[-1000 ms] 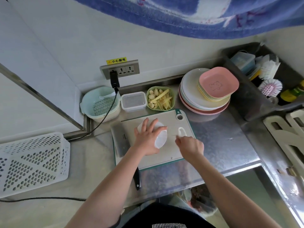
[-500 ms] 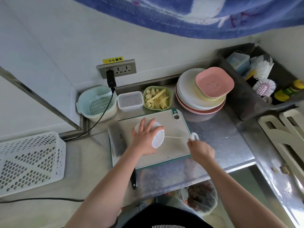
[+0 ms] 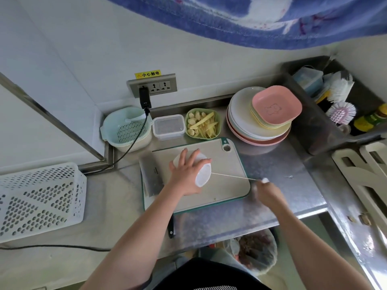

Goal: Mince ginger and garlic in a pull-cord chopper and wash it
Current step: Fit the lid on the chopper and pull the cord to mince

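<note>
Forearms reach up from the lower edge toward the cutting board. Nearest, the right hand, blurred, is closed on the white pull handle just off the board's right edge; how its fingers lie I cannot tell. A thin cord runs taut from that handle leftward to the chopper. The left hand lies over the chopper's top, wrist bent, fingers spread and pressing it onto the board. Beyond those fingertips, a green dish of ginger and garlic sits at the wall. A cleaver lies left of the wrist.
</note>
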